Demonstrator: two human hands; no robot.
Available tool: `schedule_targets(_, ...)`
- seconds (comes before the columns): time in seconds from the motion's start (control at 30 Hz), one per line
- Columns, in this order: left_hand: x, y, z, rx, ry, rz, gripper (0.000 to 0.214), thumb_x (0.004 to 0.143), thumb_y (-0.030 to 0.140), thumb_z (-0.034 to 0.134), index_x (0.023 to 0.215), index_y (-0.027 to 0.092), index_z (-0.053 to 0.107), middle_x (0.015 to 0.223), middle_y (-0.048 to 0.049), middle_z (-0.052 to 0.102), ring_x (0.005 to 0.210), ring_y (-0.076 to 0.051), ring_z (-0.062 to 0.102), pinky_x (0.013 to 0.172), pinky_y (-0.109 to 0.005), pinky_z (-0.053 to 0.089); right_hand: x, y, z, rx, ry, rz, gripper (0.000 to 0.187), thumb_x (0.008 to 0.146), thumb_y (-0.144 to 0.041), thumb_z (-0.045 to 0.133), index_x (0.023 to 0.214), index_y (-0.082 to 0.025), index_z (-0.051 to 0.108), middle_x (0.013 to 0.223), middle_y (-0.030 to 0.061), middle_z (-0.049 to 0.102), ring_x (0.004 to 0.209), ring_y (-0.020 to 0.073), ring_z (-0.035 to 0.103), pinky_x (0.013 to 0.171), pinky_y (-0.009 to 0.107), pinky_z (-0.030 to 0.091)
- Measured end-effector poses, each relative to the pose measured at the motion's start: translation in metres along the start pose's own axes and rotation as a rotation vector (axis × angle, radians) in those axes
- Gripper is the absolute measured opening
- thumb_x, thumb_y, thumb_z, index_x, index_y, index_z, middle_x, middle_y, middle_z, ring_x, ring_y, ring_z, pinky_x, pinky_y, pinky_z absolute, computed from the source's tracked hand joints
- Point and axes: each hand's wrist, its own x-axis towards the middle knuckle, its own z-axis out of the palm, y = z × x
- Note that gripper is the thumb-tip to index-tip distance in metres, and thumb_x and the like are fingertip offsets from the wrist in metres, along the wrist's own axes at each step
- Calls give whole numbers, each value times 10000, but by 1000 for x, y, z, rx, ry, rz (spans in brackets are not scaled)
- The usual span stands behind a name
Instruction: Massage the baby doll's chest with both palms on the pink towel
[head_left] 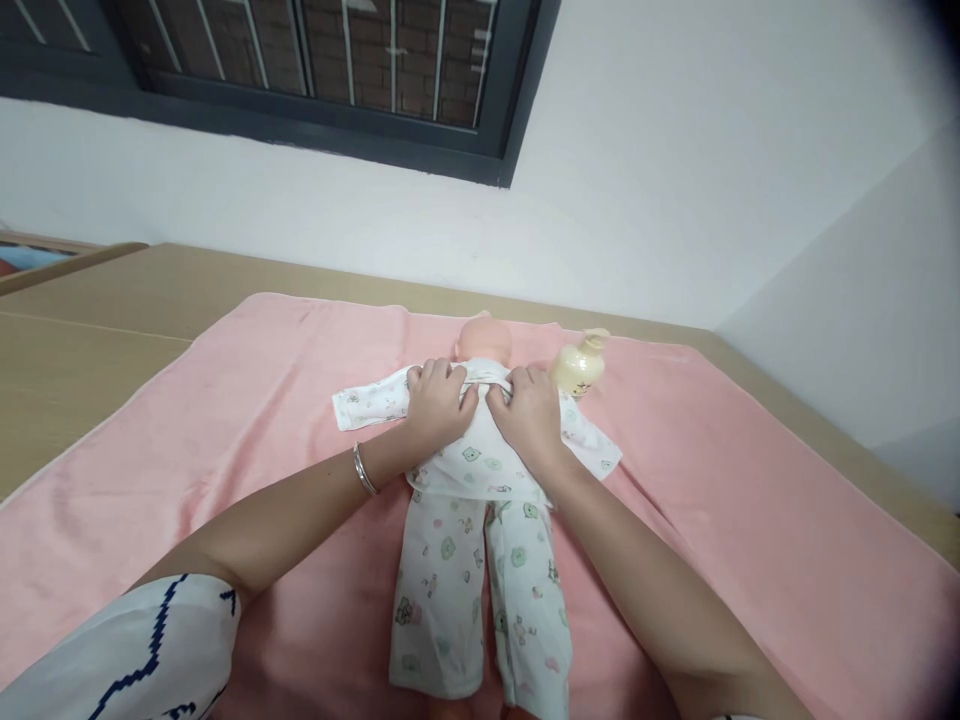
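A baby doll (pixel 484 342) lies face down on a pink towel (pixel 225 430), its head toward the wall. It wears a white printed shirt (pixel 480 460) and matching trousers (pixel 450 590). My left hand (pixel 439 400) and my right hand (pixel 529 410) rest on the doll's upper back. Both have their fingers curled, pinching the shirt's collar just below the head. A silver bangle (pixel 364 468) circles my left wrist.
A cream pump bottle (pixel 579 366) stands on the towel just right of the doll's head, close to my right hand. The towel covers a wooden table (pixel 90 330) set against a white wall (pixel 637 200). A dark-framed window (pixel 322 60) is above.
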Motion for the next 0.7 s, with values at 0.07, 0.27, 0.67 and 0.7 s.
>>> schedule_targets(0.07, 0, 0, 0, 0, 12, -1, 243, 958, 347, 452, 912, 182, 624, 956, -99, 598, 976, -270, 528, 868, -421, 312, -1, 0, 0, 5, 21, -8, 181, 879, -292, 505, 810, -161, 609, 806, 90, 605, 821, 250, 516, 741, 341, 339)
schedule_targets(0.27, -1, -1, 2, -15, 36, 3, 229, 950, 344, 464, 886, 179, 611, 932, -94, 589, 952, -264, 527, 866, -420, 311, -6, 1, 1, -25, 88, -84, 193, 892, -264, 489, 767, -176, 608, 775, 76, 588, 797, 236, 497, 764, 343, 345)
schedule_targets(0.67, -8, -4, 9, -22, 264, 132, 176, 901, 297, 508, 757, 196, 522, 837, -88, 577, 856, -259, 512, 829, -420, 311, -9, 2, 6, 21, 218, -112, 144, 850, -245, 510, 710, -214, 514, 699, 36, 531, 731, 214, 466, 719, 340, 314)
schedule_targets(0.7, -9, -3, 9, -26, 295, 162, 172, 898, 291, 508, 753, 199, 513, 834, -87, 578, 853, -256, 511, 832, -420, 312, -9, 3, 6, 27, 238, -117, 141, 841, -244, 512, 703, -219, 496, 696, 33, 523, 731, 214, 462, 717, 342, 313)
